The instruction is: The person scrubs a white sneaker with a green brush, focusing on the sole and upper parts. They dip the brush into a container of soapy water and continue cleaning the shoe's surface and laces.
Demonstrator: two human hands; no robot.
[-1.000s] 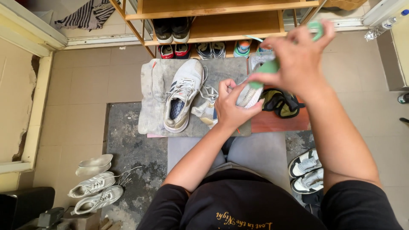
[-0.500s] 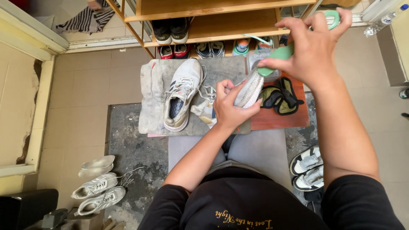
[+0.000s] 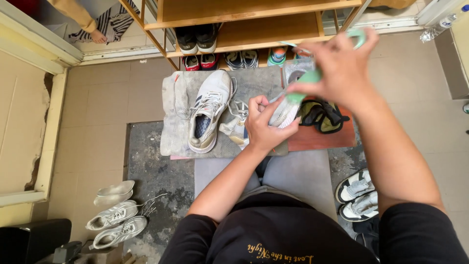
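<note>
Nearest the camera, a black shirt [image 3: 273,234] and grey-clad knees are seen, with the person seated facing a grey mat [image 3: 254,80] laid on the tiled floor. Just above the knees, at the near edge of that mat, the left hand [image 3: 266,124] is closed around a pale sneaker [image 3: 283,111], which is held tilted with its sole end raised. Over the sneaker, the right hand [image 3: 342,68] is pinched narrow on a green-handled brush [image 3: 305,80], whose head is pressed against the shoe's side. On the mat to the left of the held shoe, its partner, a white sneaker [image 3: 207,115], is lying upright with laces loose, on a dirty grey cloth [image 3: 176,117]. To the right of the held shoe, a black and yellow rag [image 3: 320,115] is resting on a red-brown board [image 3: 317,139] beside the mat. The work is judged to be partway: one shoe is under the brush, the other is lying untouched, and how clean either is cannot be told. Beside the knees, striped sandals [image 3: 359,195] are seen to the right, and grey sneakers [image 3: 115,222] well to the left of the mat. Beyond the mat, a wooden shoe rack [image 3: 273,32] is filled with pairs, and a second person's bare foot [image 3: 97,35] is visible far left of it.
</note>
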